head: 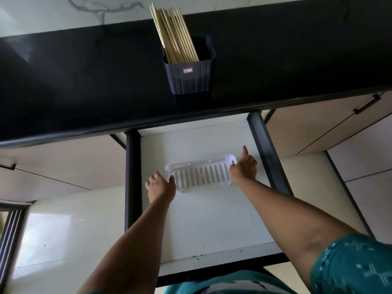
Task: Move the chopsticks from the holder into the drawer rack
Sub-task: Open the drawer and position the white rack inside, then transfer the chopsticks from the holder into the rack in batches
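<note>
A dark blue holder (189,78) stands on the black countertop (84,77), with several wooden chopsticks (172,32) leaning out of it toward the upper left. Below the counter a white drawer (212,219) is pulled out. A white slotted rack (201,174) lies inside it, empty. My left hand (160,186) grips the rack's left end. My right hand (244,166) grips its right end, with the thumb pointing up.
Dark drawer rails (268,151) run along both sides of the open drawer. Beige cabinet fronts with black handles (367,103) flank it. Pale floor tiles (57,236) lie at the lower left. A marble wall (63,11) rises behind the counter.
</note>
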The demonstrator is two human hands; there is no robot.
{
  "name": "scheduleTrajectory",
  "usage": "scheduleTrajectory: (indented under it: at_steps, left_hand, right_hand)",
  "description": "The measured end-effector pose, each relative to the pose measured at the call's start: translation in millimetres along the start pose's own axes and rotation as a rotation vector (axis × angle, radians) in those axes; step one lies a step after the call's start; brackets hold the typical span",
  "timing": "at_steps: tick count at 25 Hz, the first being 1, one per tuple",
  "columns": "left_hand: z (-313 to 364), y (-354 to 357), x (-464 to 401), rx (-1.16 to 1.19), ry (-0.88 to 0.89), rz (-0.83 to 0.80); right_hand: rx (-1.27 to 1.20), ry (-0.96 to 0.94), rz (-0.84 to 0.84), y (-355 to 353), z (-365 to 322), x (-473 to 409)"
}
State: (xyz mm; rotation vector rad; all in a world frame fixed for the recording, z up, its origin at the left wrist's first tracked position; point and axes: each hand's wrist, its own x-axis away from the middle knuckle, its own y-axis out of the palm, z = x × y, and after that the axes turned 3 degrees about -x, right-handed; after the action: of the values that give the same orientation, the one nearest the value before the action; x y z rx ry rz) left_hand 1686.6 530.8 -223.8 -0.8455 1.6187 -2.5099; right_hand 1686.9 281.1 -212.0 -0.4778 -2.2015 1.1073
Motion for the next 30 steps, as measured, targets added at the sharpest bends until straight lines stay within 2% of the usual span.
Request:
scheduleTrajectory:
  at_steps: [3, 5, 10, 13, 14, 16, 19, 23, 30]
  left_hand:
    - [29, -31, 1, 0.015, 0.170, 0.243]
    - [66, -60, -2, 0.082, 0.309, 0.340]
    - [171, -145, -10, 0.277, 0.578, 0.409]
    - [217, -192, -28, 0.366, 0.602, 0.388]
    - [226, -204, -37, 0.390, 0.586, 0.382]
    - [236, -220, -54, 0.421, 0.572, 0.393]
    - [238, -220, -75, 0.394, 0.600, 0.432]
    - [248, -215, -93, 0.486, 0.571, 0.438]
    - [241, -207, -101, 0.566, 0.595, 0.504]
  right_hand:
    - [0.107, -0.280, 0.242, -16, -31, 3]
    - [0.118, -0.411, 0.293, -32, -67, 4]
    - [-0.057, -0.671, 0.465, -91, -180, 6]
    - [-0.163, -0.845, 0.461, -133, -251, -18]
    - [-0.197, -0.845, 0.414, -143, -271, -29]
    - [-0.216, -0.687, 0.274, -155, -303, -56]
    - [-0.016, -0.425, 0.005, -155, -327, -89]
    - [0.127, -0.389, -0.174, -151, -343, -111]
    - [0.070, -0.361, -0.128, -139, -343, -124]
